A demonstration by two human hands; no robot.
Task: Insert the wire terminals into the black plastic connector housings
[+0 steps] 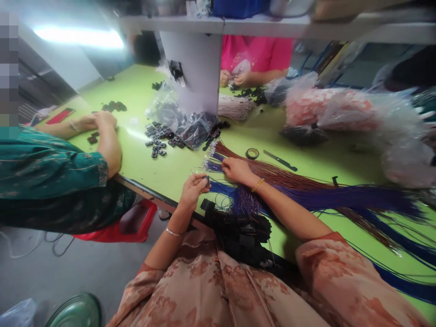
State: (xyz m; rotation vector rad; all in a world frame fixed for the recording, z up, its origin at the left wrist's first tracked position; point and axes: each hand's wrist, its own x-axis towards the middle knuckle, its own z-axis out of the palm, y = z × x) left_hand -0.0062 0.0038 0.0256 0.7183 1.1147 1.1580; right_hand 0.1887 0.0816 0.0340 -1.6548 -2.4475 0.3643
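My left hand (193, 188) is curled near the table's front edge, pinching a small black connector (207, 180) with thin wires leading from it. My right hand (236, 170) rests on a fanned bundle of brown wires (282, 175), its fingers closed over the wire ends. Purple wires (213, 166) and blue wires (221, 188) lie beside it. A heap of black connectors (243, 234) sits at the table edge between my forearms.
The green table (143, 159) carries loose black connectors (157, 138), a clear bag of parts (190, 125), a tape roll (252, 153), a black tool (279, 160) and big plastic bags (344, 111). A person in teal (51, 177) works at left, another in pink (255, 56) opposite.
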